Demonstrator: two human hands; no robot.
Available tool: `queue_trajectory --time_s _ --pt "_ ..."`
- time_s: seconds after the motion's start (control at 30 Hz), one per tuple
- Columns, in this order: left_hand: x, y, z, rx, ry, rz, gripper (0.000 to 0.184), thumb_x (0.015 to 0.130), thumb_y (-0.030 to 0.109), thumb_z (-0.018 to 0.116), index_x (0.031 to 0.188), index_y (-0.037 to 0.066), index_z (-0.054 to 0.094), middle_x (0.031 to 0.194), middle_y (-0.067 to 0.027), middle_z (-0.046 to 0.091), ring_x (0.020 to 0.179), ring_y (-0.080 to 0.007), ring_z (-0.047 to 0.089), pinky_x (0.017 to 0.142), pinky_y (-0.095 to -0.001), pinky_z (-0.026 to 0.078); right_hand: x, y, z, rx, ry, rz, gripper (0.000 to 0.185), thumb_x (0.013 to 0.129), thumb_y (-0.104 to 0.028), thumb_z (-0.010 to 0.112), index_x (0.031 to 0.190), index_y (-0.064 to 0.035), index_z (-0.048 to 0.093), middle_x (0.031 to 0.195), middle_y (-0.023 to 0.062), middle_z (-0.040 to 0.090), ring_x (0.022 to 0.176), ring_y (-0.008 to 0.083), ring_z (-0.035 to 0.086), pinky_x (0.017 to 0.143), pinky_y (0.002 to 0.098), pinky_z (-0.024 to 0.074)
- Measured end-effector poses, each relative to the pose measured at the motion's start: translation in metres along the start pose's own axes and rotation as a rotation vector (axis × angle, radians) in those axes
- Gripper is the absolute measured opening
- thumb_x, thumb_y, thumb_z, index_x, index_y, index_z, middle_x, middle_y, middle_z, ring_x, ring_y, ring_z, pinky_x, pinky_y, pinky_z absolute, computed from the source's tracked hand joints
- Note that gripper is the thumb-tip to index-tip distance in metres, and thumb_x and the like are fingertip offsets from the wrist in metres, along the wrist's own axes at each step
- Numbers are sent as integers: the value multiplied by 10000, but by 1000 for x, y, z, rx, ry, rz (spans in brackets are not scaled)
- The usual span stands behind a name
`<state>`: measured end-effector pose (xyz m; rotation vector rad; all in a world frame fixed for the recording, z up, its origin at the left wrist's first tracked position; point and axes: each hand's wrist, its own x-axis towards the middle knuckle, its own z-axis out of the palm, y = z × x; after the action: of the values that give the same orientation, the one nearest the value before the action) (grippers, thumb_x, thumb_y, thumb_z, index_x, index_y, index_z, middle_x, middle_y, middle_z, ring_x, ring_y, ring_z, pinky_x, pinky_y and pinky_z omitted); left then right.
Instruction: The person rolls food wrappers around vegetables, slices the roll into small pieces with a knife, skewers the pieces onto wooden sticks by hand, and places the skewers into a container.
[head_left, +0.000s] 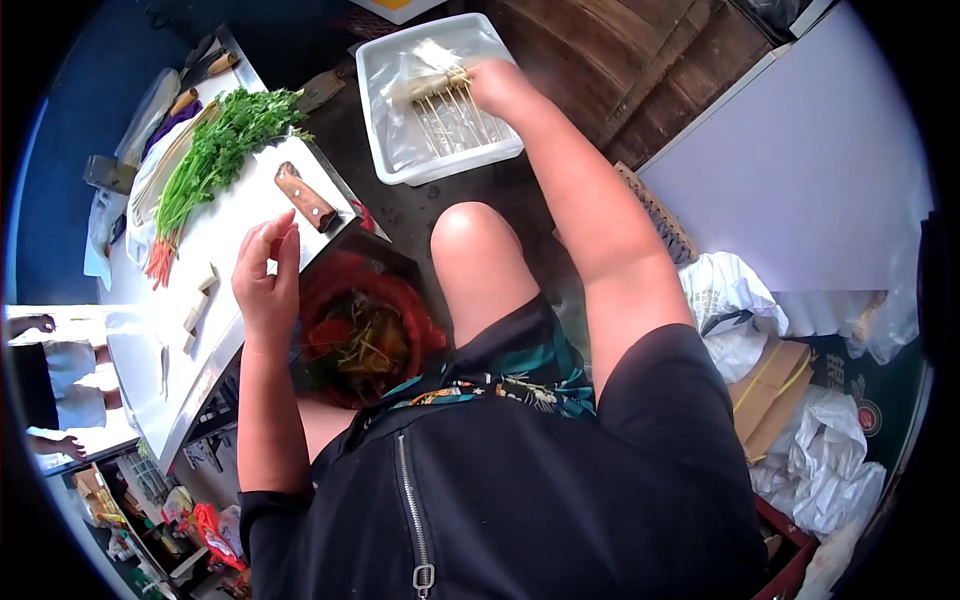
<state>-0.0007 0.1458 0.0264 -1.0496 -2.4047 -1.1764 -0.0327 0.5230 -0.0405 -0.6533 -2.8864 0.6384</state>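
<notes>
My right hand (497,88) reaches into a white plastic tub (376,130) lined with clear plastic. Its fingers are closed on a skewer, partly hidden by the hand, at the end of a row. Several thin wooden skewers (445,112) lie side by side there, with pale food at their far ends. My left hand (268,280) hovers by the near edge of the metal table (235,245), fingers loosely bent, with nothing visible in it. Just beyond its fingertips lies a knife with a wooden handle (305,198); its blade is hard to make out.
Leafy green stalks (215,165) lie on the table, with short pale cut pieces (195,310) nearer me. A red-lined bin (425,325) with scraps stands below the table edge. White bags (825,440) and cardboard (770,395) are at right. Another person's hand (70,446) shows far left.
</notes>
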Motion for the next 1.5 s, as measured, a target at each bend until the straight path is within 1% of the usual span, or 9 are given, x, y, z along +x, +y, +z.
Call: queue_trajectory --time_s 0.07,0.37,0.8,0.9,0.93,1.0,1.23,1.33,1.5 --pt "1 3 1 -6 7 15 195 917 2 638 1107 16 680 936 -49 649 798 -102 593 737 -228 488 -5 -12 -5 307 62 -50 223 818 -77 570 965 -20 728 996 240 685 963 383 664 861 435 519" --pt "-10 -3 0 15 48 -8 175 909 -34 630 1076 -10 677 966 -87 668 878 -147 634 795 -251 501 -62 43 66 210 111 -56 261 829 -92 502 995 -18 690 940 260 662 925 417 636 825 470 503" --pt "-20 0 -20 -27 70 -98 160 895 -54 631 1044 -16 678 966 -109 667 910 -168 636 813 -257 494 60 53 94 59 -23 243 235 865 -99 567 1007 8 720 1085 239 684 1051 374 659 882 433 534" --pt "-24 -2 -28 -32 82 -88 164 894 -51 636 1048 -15 679 960 -105 667 894 -168 637 805 -255 496 71 89 131 191 165 270 278 890 -130 515 1032 20 702 1137 258 658 1082 387 636 919 453 515" --pt "-25 -3 -38 69 123 -59 166 892 -46 643 1051 -15 681 954 -101 666 871 -165 639 795 -252 499 38 57 91 -78 88 174 315 903 -149 471 1020 45 689 1113 278 652 1061 425 623 911 473 507" --pt "-27 -15 -55 51 236 -117 199 911 -25 634 1108 -16 663 966 -87 665 862 -139 629 788 -245 503 37 67 98 194 266 109 345 917 -205 471 1021 55 671 1079 298 635 1010 445 614 908 500 475" --pt "-28 -78 -136 -468 974 -187 364 982 38 528 1340 -2 476 1086 -100 653 832 -88 590 778 -244 502 -87 -106 -20 250 612 -360 261 949 -185 598 1163 -53 669 1050 127 672 958 305 645 830 382 514" --pt "-36 -95 -139 -475 1089 -235 364 994 47 505 1348 -6 443 1075 -92 637 792 -86 573 776 -244 490 -111 -206 -7 561 343 -783 191 908 -111 648 1075 -25 682 1019 141 683 899 289 650 805 369 512" --pt "-66 -121 -105 -576 1079 -281 353 997 18 484 1346 -17 445 1074 -91 618 792 -76 546 762 -233 491 -88 -333 73 425 -98 -1088 212 896 -166 649 1017 1 699 1017 178 664 935 349 633 826 390 511"
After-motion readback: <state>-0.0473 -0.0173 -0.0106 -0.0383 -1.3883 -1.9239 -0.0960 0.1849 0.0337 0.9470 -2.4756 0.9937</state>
